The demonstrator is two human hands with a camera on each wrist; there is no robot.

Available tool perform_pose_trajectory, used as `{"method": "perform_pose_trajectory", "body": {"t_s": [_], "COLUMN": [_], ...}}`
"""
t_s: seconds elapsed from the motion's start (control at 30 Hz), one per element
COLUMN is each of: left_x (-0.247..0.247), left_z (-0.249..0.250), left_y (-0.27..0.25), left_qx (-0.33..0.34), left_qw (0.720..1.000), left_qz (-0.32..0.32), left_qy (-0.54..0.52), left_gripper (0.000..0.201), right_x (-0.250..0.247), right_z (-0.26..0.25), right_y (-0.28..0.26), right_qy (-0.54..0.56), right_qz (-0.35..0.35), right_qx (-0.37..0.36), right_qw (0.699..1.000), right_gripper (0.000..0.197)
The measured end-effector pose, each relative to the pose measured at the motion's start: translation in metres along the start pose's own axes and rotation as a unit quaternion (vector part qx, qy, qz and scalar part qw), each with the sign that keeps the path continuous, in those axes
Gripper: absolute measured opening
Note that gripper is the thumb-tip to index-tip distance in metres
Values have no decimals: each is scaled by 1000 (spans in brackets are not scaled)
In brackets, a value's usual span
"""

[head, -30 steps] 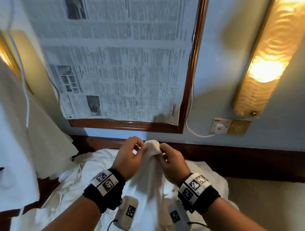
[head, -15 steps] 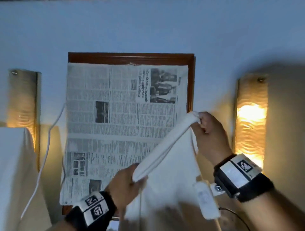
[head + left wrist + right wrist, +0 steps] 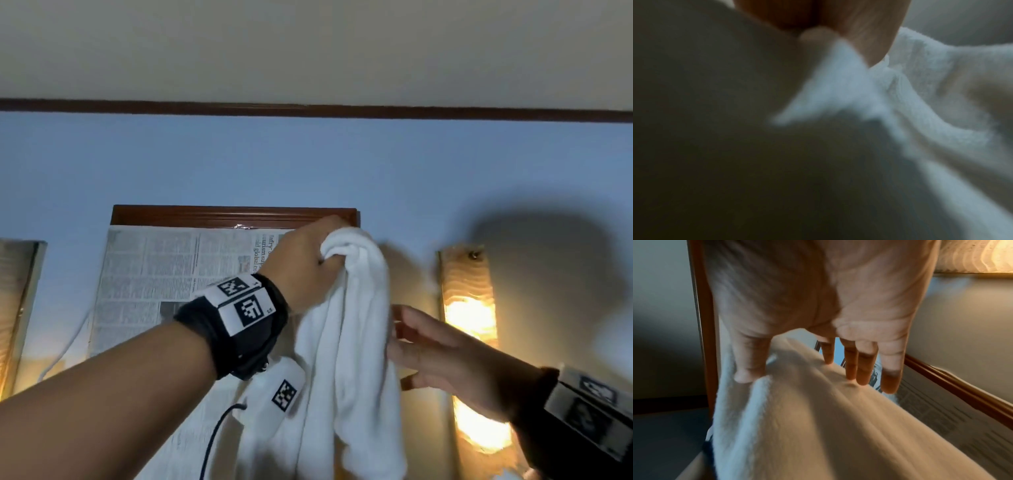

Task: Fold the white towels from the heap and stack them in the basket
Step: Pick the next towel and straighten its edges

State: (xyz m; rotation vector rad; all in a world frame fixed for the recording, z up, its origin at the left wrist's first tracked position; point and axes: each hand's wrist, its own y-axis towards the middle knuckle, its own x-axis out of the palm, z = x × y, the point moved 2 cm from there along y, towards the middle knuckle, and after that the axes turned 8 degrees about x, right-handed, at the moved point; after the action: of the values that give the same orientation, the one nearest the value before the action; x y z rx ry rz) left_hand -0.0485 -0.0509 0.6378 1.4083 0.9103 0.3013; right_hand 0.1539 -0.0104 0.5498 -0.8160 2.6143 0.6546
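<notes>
While left hand [image 3: 301, 263] grips | one towel [image 3: 352, 359] | right hand [image 3: 445, 359] touching

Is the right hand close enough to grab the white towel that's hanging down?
Probably yes. The right hand is open with straight fingers already touching the white towel, which hangs from the left hand. Nothing sits between them, so curling the fingers should catch it.

Head view tilted up at the wall, both wrist views close on the white towel [image 3: 352, 359], shared by all three
</notes>
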Motion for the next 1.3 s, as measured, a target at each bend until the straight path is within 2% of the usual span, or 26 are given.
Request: {"method": "perform_pose_trajectory", "body": {"t_s": [0.1,0.17,0.23,0.37,0.43,0.57,0.63,0.67,0.73,0.83,0.93,1.0,1.07,1.13,1.23,1.3], "left_x": [19,33,49,83,101,152,186,205,242,296,343,375,400,422,454,488], "left_z": [32,54,76,138,176,255,294,313,353,408,464,512,555,591,622,638], "left_y": [20,33,44,72,90,119,126,129,133,141,144,146,150,158,169,174], "left_qx": [29,51,57,42,49,72,81,91,116,113,139,181,220,253,283,289], "left_qw": [999,997,996,998,998,996,993,991,985,976,955,939,921,903,881,873], "left_qz": [-30,-49,-64,-46,-25,-41,-72,-81,-79,-93,-102,-97,-82,-57,-35,-34], "left_qy": [4,18,32,23,6,-27,-48,-64,-104,-162,-242,-276,-311,-344,-377,-391], "left_gripper": [20,21,21,22,22,23,21,17,12,18,24,28,27,27,33,34], "right_x": [2,1,-11,-75,-129,-247,-291,-309,-326,-328,-320,-325,-343,-366,-391,-416], "right_z": [6,14,20,21,21,-6,-25,-30,-31,-16,5,19,38,60,94,127], "right_y": [-29,-50,-73,-133,-171,-284,-352,-384,-445,-516,-565,-597,-625,-654,-685,-710], "right_qy": [51,31,-9,-54,-140,-241,-285,-304,-350,-419,-445,-418,-329,-260,-224,-159], "right_qz": [-67,-57,-1,144,238,447,484,486,461,412,396,409,445,483,462,440], "right_qx": [2,4,-7,-41,-67,-42,-31,-18,32,117,140,162,156,155,233,293], "right_qw": [996,998,1000,987,959,860,827,819,815,800,791,795,818,821,826,834], "right_gripper": [67,57,47,44,46,45,21,12,6,12,16,19,40,68,106,112]}}
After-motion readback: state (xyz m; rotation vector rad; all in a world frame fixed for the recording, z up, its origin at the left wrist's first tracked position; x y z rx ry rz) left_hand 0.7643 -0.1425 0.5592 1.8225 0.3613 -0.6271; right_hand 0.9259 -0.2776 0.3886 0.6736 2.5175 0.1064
